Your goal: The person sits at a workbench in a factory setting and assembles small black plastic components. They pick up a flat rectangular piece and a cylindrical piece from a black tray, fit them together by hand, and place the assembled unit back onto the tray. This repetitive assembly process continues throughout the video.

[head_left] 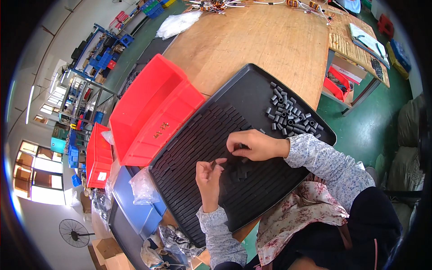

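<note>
A large black tray lies at a slant before me. Close-set rows of small black pieces cover much of it, and a heap of short black tubes sits in its far right part. My right hand is over the middle of the tray, fingers curled in with a dark bit at their tips, too small to name. Just left and nearer, my left hand is raised palm-up, thumb and fingers bent together; what they pinch, if anything, cannot be made out. A few loose dark pieces lie between the hands.
A red bin stands against the tray's far left edge, a second red bin behind it. Clear plastic bags lie on a blue container at left. Wound coils with wires rest at the far end of the wooden table.
</note>
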Demonstrator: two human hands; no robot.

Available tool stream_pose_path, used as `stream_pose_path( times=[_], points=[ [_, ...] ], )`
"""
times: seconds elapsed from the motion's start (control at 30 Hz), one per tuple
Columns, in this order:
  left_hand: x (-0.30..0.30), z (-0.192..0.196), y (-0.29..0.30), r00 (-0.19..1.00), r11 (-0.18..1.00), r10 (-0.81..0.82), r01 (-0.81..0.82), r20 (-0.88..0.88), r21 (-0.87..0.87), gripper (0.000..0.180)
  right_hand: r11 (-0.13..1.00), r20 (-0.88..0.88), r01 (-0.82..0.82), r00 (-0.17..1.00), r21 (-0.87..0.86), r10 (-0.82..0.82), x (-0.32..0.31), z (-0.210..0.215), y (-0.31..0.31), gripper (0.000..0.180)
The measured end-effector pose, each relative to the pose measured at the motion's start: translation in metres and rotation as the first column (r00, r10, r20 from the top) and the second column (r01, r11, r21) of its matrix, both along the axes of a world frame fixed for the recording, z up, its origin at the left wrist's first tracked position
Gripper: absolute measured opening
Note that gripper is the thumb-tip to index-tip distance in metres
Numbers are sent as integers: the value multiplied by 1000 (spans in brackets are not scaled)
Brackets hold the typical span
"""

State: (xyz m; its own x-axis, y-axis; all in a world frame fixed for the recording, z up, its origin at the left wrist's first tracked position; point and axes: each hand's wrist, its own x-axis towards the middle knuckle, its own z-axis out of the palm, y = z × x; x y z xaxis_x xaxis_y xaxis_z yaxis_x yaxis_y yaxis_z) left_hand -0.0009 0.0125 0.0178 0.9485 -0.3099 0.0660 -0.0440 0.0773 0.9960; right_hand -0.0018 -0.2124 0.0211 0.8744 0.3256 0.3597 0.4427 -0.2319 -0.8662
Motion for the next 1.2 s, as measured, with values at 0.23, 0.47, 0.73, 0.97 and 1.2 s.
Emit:
stream_pose_path(
  times=[0.23,0.47,0.73,0.97,1.2],
  points=[
    [-3,-7,-1,993,980,-112,107,21,165,20,977,254,162,959,-139,-123,4,-21,-1,17],
    [-6,-8,-10,994,992,-105,107,-43,62,23,885,-226,57,973,461,55,6,-23,7,10],
    [-8,-14,-7,987,977,-147,155,-68,146,31,951,-271,-28,956,308,115,-3,-18,13,11],
    [-9,-10,-10,976,985,-174,173,-132,-13,36,958,12,-91,996,271,91,0,-16,9,10],
    [-9,-8,-9,975,984,-178,175,-136,-28,36,994,127,-83,989,77,72,-3,-15,14,18]
  ],
)
